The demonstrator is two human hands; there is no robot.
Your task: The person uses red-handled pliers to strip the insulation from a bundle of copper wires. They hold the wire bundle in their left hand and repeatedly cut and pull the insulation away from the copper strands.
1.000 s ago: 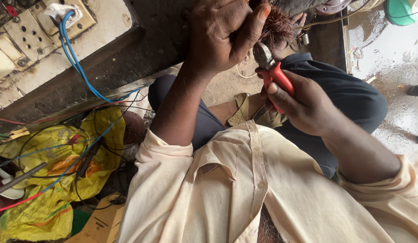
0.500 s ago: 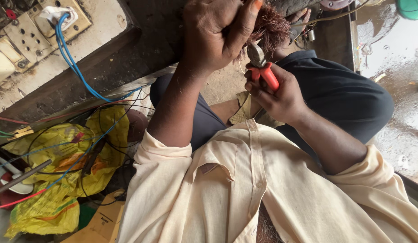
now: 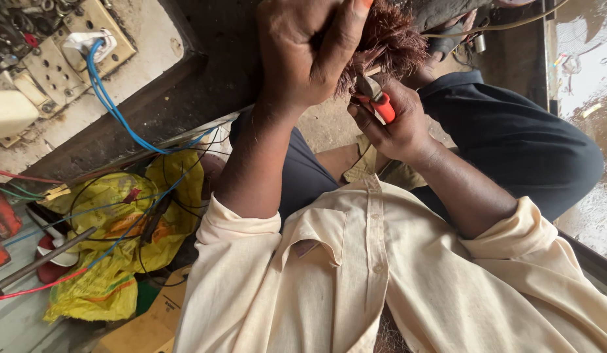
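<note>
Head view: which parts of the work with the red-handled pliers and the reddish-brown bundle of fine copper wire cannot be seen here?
- Head view: the top of the reddish-brown bundle of fine copper wire is cut off by the upper edge.
- The part of the bundle inside the left hand is hidden by its fingers.
- The red-handled pliers: the right hand covers most of the handles, and wire strands hide the tips, so what they bite is unclear.

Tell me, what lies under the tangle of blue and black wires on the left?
A crumpled yellow plastic bag lies beneath the blue and black wires. Whatever is under or inside the bag is covered.
</note>
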